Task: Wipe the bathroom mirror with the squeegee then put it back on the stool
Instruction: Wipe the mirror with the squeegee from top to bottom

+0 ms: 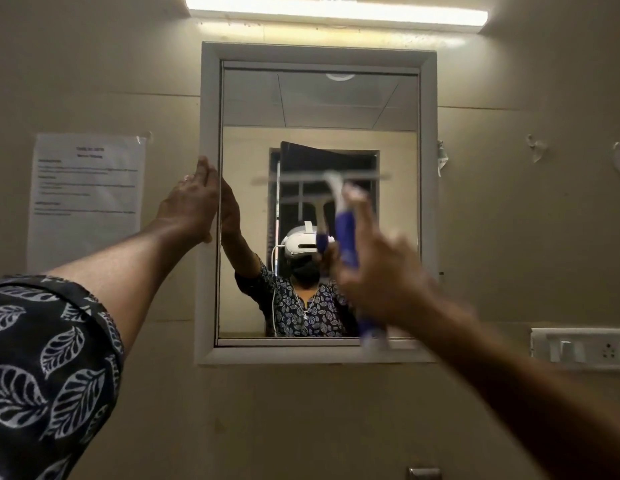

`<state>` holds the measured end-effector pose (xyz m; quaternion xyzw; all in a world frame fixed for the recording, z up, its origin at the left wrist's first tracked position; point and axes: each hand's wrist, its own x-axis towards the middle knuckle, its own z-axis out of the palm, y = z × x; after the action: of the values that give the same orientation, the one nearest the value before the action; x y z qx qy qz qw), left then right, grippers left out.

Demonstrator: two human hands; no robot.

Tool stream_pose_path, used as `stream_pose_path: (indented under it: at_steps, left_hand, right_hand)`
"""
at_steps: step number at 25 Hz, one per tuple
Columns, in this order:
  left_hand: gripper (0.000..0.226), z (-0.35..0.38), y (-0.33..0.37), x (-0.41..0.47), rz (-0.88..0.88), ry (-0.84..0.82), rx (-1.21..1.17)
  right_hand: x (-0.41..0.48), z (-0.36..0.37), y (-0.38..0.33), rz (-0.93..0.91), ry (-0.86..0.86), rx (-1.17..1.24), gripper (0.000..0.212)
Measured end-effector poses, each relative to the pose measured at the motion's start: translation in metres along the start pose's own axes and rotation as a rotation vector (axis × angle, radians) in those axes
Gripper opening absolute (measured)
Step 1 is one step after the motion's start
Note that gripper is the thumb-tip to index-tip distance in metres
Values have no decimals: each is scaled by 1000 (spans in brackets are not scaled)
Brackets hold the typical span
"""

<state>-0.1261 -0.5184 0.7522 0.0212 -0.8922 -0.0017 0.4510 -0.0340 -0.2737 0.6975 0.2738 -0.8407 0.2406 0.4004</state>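
Note:
The bathroom mirror (336,105) hangs on the wall in a pale grey frame (208,98). My right hand (381,268) grips the blue handle of the squeegee (346,233), blurred by motion. Its blade lies flat and horizontal across the glass about halfway up the mirror. My left hand (194,202) rests flat, fingers straight, against the frame's left edge at mid height. The glass reflects a person wearing a white headset. The stool is out of view.
A long tube light (336,12) glows above the mirror. A printed paper notice (86,199) is taped to the wall on the left. A white switch and socket plate (578,348) sits at lower right. A small metal fitting (424,473) shows at the bottom edge.

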Motion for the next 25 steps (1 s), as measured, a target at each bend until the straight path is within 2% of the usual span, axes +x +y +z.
stream_pose_path:
  at_steps: [2, 4, 9, 10, 13, 15, 16, 19, 20, 22, 25]
  left_hand:
    - [102, 3, 3, 1, 9, -12, 17]
    - [103, 5, 3, 2, 30, -12, 67]
    - [104, 5, 2, 2, 29, -23, 76]
    - [104, 6, 1, 3, 28, -20, 67]
    - [106, 6, 2, 3, 27, -33, 82]
    - [108, 6, 1, 3, 31, -31, 85]
    - [109, 7, 0, 4, 33, -30, 85]
    - [111, 7, -1, 5, 38, -31, 93]
    - [112, 8, -1, 6, 37, -34, 97]
    - [114, 8, 0, 6, 32, -41, 103]
    - [112, 7, 1, 5, 33, -36, 104]
  right_hand:
    - [44, -27, 8, -51, 188, -65, 77]
    - [91, -53, 11, -43, 297, -71, 75]
    - [141, -65, 25, 114, 181, -142, 73]
    - [144, -64, 26, 157, 143, -146, 68]
    - [138, -57, 29, 289, 97, -154, 35]
    - [128, -50, 29, 320, 104, -157, 33]
    - [120, -45, 29, 316, 102, -158, 40]
    - [77, -26, 31, 265, 52, -87, 85]
    - [57, -19, 31, 241, 26, -66, 93]
    - [17, -5, 33, 233, -38, -19, 94]
    - [-40, 16, 33, 325, -145, -6, 97]
